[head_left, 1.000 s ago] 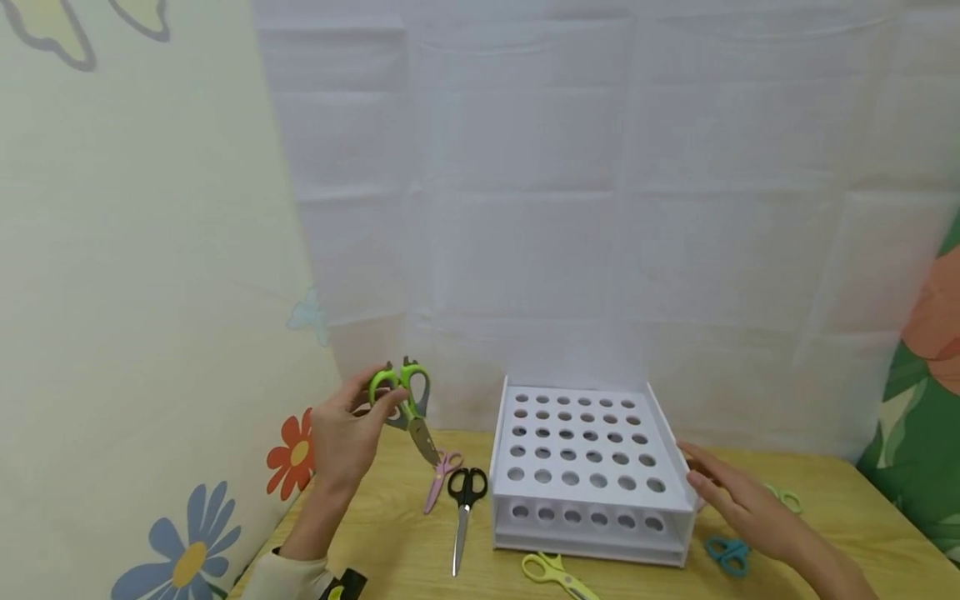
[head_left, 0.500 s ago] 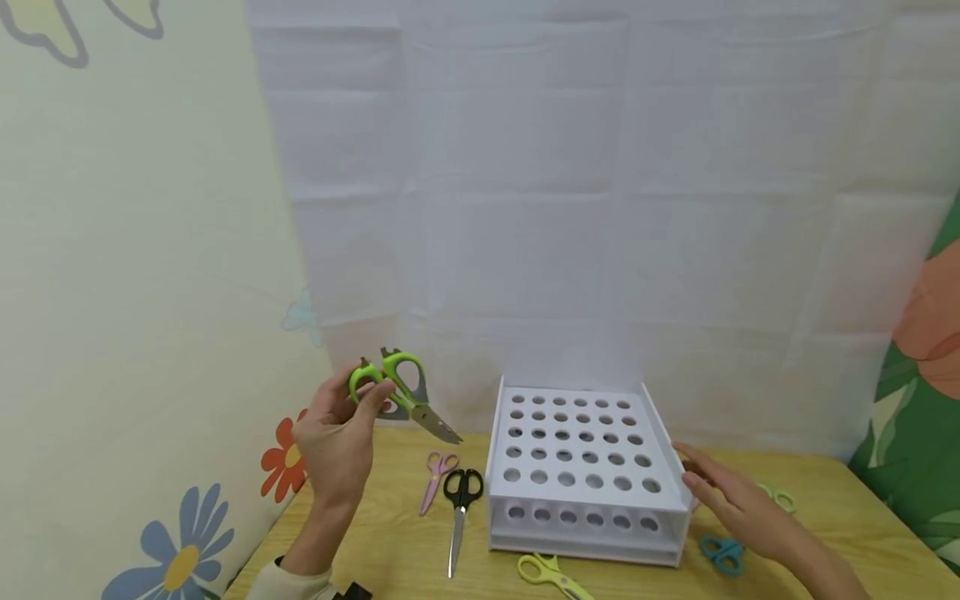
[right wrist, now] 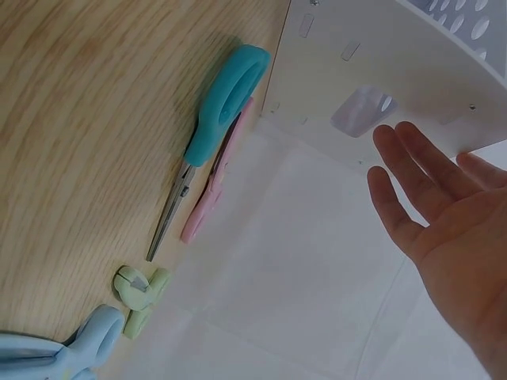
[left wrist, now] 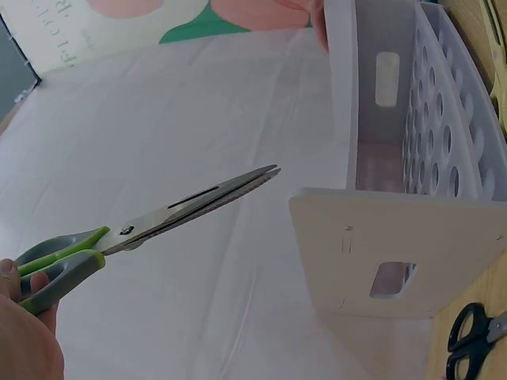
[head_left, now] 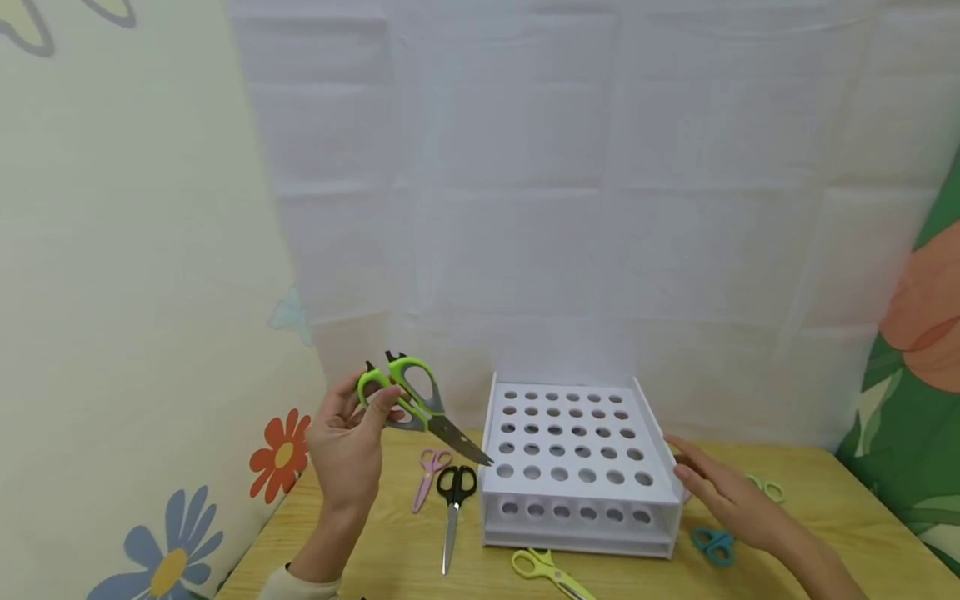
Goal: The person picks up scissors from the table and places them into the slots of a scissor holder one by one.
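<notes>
My left hand [head_left: 347,458] holds green-and-grey scissors [head_left: 455,437] by the handles, up off the table. Their metal blades slant right and down, the tip overlapping the near left corner of a white holed rack [head_left: 577,492] in the head view. Seen from the left wrist, the blades [left wrist: 186,207] lie nearly together and point toward the rack's side panel [left wrist: 333,245]. On the rack's far side, my right hand [head_left: 731,492] has its fingertips at the right panel. The right wrist view has those fingers [right wrist: 420,174] extended near the panel's cut-out slot.
Left of the rack lie pink scissors [head_left: 423,492] and black-handled scissors [head_left: 456,492]. Yellow scissors [head_left: 546,569] lie in front of it. To its right are teal scissors [right wrist: 218,115], another pink pair [right wrist: 206,198], a light green pair [right wrist: 136,289] and light blue handles [right wrist: 99,336].
My left hand has turned the green-and-grey scissors so the blades swing from steeply down to rightward, and their tip has come nearer the rack. My right hand stays beside the rack.
</notes>
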Motion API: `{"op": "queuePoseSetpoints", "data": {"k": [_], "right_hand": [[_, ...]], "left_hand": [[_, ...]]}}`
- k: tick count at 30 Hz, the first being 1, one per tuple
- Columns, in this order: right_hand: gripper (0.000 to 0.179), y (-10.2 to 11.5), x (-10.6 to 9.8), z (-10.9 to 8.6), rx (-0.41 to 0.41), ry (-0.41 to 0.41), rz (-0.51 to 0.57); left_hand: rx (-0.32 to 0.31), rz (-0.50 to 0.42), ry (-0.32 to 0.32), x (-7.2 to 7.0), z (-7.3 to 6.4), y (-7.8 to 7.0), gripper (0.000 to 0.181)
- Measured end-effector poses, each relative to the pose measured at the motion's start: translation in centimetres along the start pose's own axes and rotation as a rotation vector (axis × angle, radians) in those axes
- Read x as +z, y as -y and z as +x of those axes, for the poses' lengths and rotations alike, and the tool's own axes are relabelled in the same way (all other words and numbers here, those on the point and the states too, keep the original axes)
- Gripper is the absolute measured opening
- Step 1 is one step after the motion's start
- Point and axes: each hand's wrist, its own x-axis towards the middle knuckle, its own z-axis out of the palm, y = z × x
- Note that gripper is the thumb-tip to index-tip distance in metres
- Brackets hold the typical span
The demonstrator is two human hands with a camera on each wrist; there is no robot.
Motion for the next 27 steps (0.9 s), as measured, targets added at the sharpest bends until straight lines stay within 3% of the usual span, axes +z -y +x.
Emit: {"op": "queuePoseSetpoints", "data": {"k": [5, 14, 27], "right_hand": [[0.047, 0.1, 0.0, 0.1, -0.004, 0.0, -0.003], [0.046, -0.2, 0.0, 0.1, -0.032, -0.008, 0.003], [0.046, -0.1, 0.1, 0.1, -0.005, -0.013, -0.018]], "left_hand": [[-0.022, -0.044, -0.003, 0.4, -0.6, 0.5, 0.034], [-0.034, 0.041, 0.032, 0.9, -1.7, 1.5, 0.037], [0.021, 0.118, 0.056, 1.7, -2.7, 1.5, 0.036]]}}
